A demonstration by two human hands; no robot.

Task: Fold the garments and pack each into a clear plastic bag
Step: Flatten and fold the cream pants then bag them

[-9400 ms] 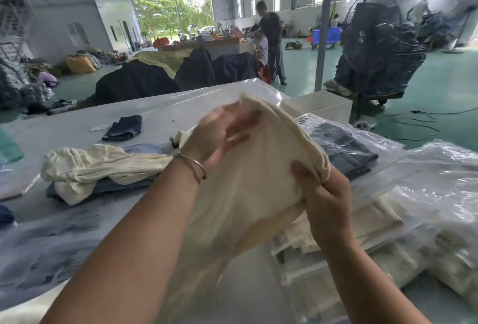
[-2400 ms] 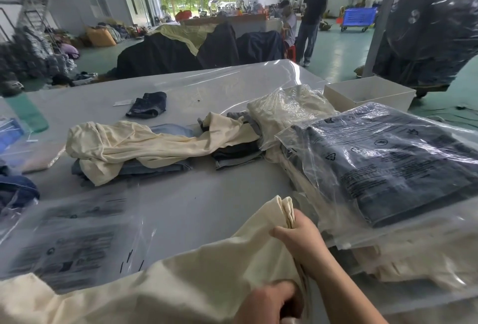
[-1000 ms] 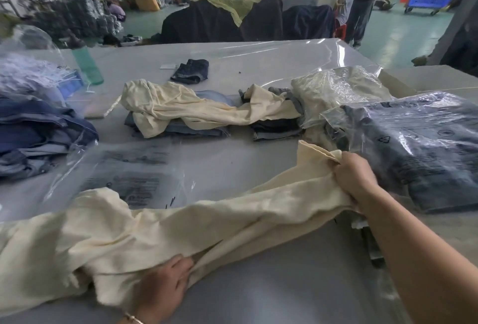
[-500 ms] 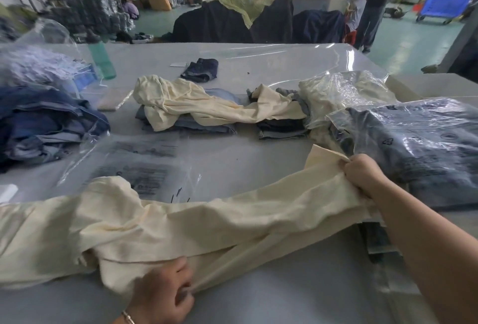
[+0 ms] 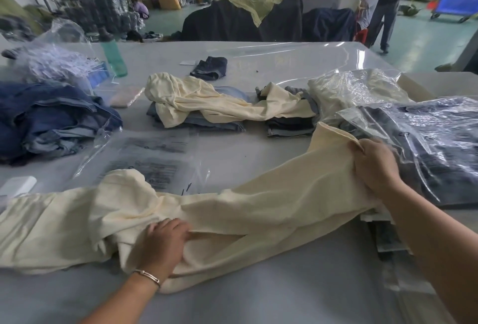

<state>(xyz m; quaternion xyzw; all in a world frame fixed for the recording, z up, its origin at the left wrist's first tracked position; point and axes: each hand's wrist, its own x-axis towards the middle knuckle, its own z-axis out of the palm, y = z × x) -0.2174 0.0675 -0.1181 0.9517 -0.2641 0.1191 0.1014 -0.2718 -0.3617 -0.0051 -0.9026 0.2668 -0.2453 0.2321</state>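
A long cream garment (image 5: 258,207) lies stretched across the near part of the grey table (image 5: 258,305). My right hand (image 5: 375,165) grips its raised right end, fingers curled round the cloth. My left hand (image 5: 161,243) lies on the bunched middle of the garment, its fingertips tucked into a fold. Flat clear plastic bags (image 5: 144,160) with black print lie just behind the garment, partly under it.
Packed bags of dark denim (image 5: 424,147) and cream cloth (image 5: 354,90) pile at right. Another cream garment (image 5: 207,103) drapes over folded jeans mid-table. A blue denim heap (image 5: 49,119) sits at left, a green bottle (image 5: 113,57) behind it. People stand far back right.
The garment went from held in the air to laid out lengthwise on the table. In the last second my left hand slid slightly right along the fold; my right hand kept its grip.
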